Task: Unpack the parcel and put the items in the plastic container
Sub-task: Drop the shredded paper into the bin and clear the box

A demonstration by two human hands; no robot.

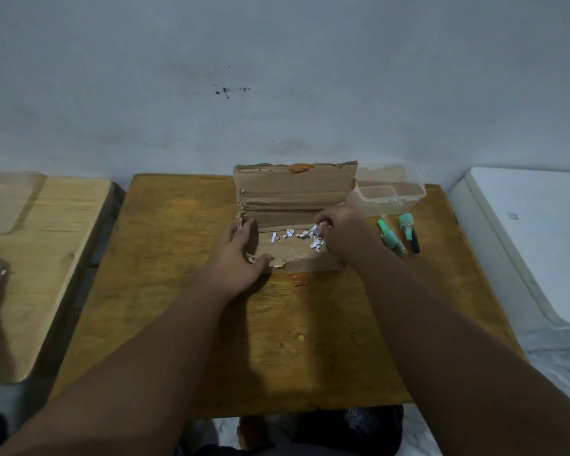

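Wooden table (178, 324) | cardboard parcel (293, 192) | paper scraps (317, 241) | stained grey wall (277, 60)

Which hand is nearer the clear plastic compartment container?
Right. The right hand pinches small white pieces at the right end of the open brown cardboard box, just in front of the clear plastic compartment container; the left hand holds the box's left front edge, farther away.
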